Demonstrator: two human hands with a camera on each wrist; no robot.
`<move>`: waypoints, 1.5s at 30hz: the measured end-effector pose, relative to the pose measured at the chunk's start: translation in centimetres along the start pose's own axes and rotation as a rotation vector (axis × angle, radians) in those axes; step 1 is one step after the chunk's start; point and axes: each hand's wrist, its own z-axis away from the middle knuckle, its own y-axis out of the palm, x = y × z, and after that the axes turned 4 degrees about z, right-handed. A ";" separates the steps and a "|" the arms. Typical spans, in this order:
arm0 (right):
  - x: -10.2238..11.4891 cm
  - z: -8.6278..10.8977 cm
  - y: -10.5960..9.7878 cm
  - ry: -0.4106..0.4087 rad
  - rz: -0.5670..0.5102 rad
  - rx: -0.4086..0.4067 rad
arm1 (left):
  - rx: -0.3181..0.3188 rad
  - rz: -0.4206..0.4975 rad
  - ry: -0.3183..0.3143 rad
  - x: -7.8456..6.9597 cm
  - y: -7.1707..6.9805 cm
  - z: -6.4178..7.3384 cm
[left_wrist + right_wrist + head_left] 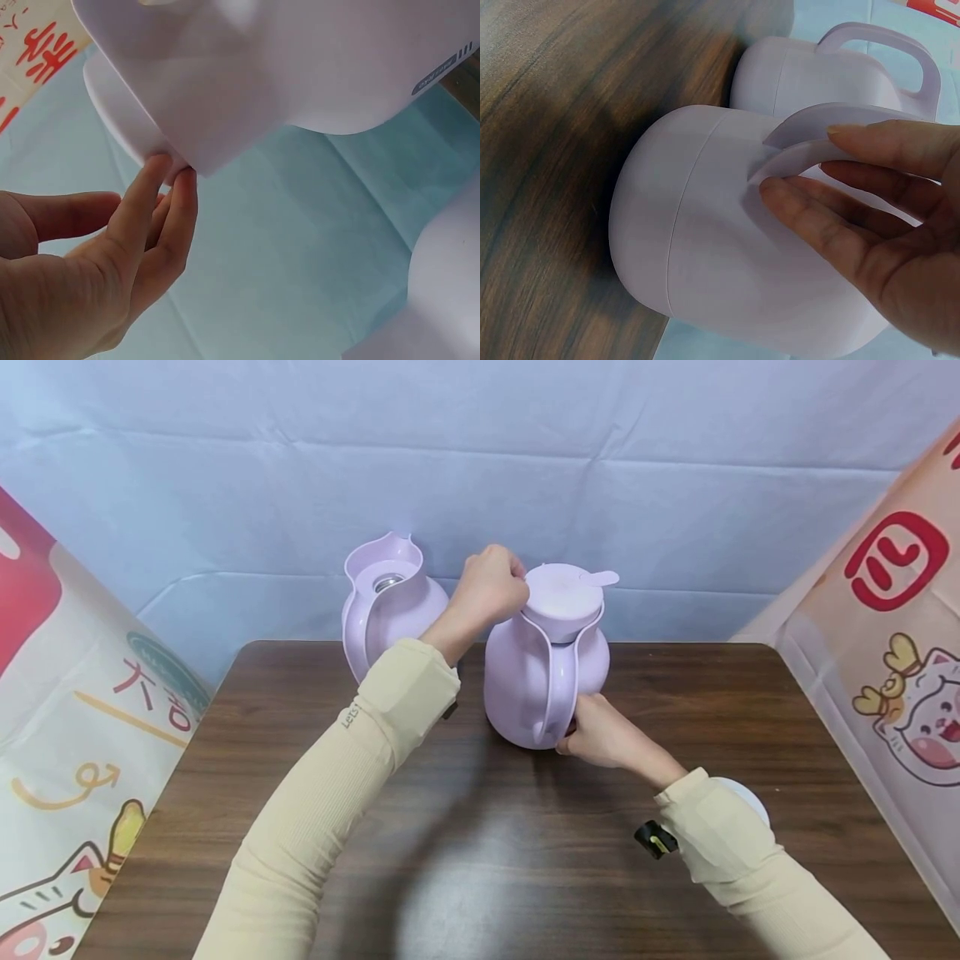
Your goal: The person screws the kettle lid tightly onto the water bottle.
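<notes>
A lilac thermos jug (517, 685) with its lid (562, 592) on stands upright near the table's back edge. At the lid's left side, by the spout, is my left hand (487, 583); in the left wrist view its fingertips (159, 166) touch the lid's edge while the thumb stays apart. My right hand (603, 731) pinches the lower end of the jug's handle (799, 156) between thumb and fingers. A second lilac thermos jug (401, 610), lidless with its round mouth showing, stands to the left, partly behind my left forearm.
Part of a white round object (746, 795) shows from behind my right sleeve on the dark wooden table (525, 877). A pale cloth backdrop (480, 460) hangs behind the table. Printed panels (892, 635) flank both sides.
</notes>
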 end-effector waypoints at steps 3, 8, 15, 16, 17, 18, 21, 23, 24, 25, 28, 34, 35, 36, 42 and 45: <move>0.0 0.0 0.0 -0.006 -0.002 0.000 | 0.008 0.017 0.009 0.2 0.1 -0.2; 0.0 -0.2 0.0 0.000 0.008 0.001 | 0.028 0.038 -0.003 0.5 0.0 -0.4; 0.1 -0.2 -0.1 0.000 0.015 0.000 | -0.016 0.046 -0.018 0.6 -0.4 -0.3; 0.1 -0.2 -0.1 0.002 0.014 0.000 | -0.020 0.047 -0.024 0.6 -0.4 -0.2; 0.0 -0.2 -0.1 0.005 0.013 0.000 | -0.022 0.047 -0.032 0.5 -0.5 -0.1; 0.0 -0.1 -0.1 0.007 0.013 0.000 | -0.023 0.046 -0.039 0.5 -0.5 -0.1; 0.0 -0.1 -0.1 0.010 0.011 -0.003 | -0.021 0.046 -0.054 0.4 -0.6 0.1; 0.0 -0.1 -0.1 0.011 0.012 -0.004 | -0.020 0.047 -0.056 0.4 -0.6 0.2; 0.0 -0.1 0.0 0.011 0.011 -0.004 | -0.022 0.043 -0.053 0.4 -0.6 0.2; 0.0 -0.1 0.0 0.010 0.010 -0.005 | -0.021 0.042 -0.053 0.4 -0.6 0.2; 0.0 -0.1 0.0 0.010 0.011 -0.006 | -0.022 0.033 -0.038 0.4 -0.5 0.2; 0.0 0.0 0.0 0.006 0.016 -0.011 | -0.010 0.016 -0.015 0.4 -0.3 0.1; 0.0 0.0 0.0 0.006 0.015 -0.011 | -0.004 0.015 -0.015 0.4 -0.3 0.0; 0.0 0.0 0.0 0.006 0.016 -0.011 | 0.000 0.014 -0.014 0.4 -0.2 -0.1; 0.0 0.0 0.0 -0.001 0.020 -0.013 | 0.028 0.007 -0.021 0.2 -0.1 -0.3; -0.1 0.0 0.0 -0.009 0.015 -0.016 | 0.039 0.010 -0.018 0.3 0.0 -0.5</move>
